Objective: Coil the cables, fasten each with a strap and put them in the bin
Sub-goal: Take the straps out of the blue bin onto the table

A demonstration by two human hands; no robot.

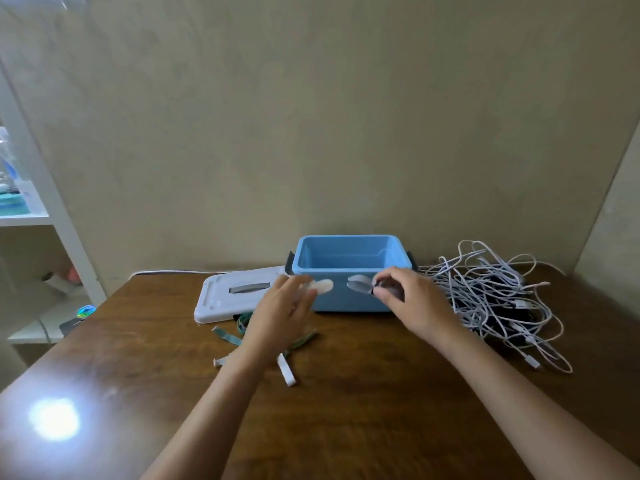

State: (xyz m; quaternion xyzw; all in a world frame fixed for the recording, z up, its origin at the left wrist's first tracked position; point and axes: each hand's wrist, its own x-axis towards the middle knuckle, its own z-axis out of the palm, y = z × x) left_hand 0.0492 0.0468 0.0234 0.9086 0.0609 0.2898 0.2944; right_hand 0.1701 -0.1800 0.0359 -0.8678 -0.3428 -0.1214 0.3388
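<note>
- A person's two bare arms reach forward over a brown wooden table [363, 393] towards a blue bin [346, 271] standing at the table's far edge against the wall.
- The cables [491, 292], a loose white tangle, lie on the table just right of the bin, none coiled yet.
- The right hand [412, 299] is the nearer one to the tangle; the pile lies just to its right.
- Its fingers are curled, pinching something small and pale in front of the bin; blur hides what it is.
- The left hand [284, 306] hovers with fingers loosely spread, motion-blurred, holding nothing I can make out.
- Several straps [287, 370], teal and white, lie scattered under and beside the left wrist.
- The bin is open and looks empty inside.
- Its white lid [228, 299] lies flat on the table, left of the bin.
</note>
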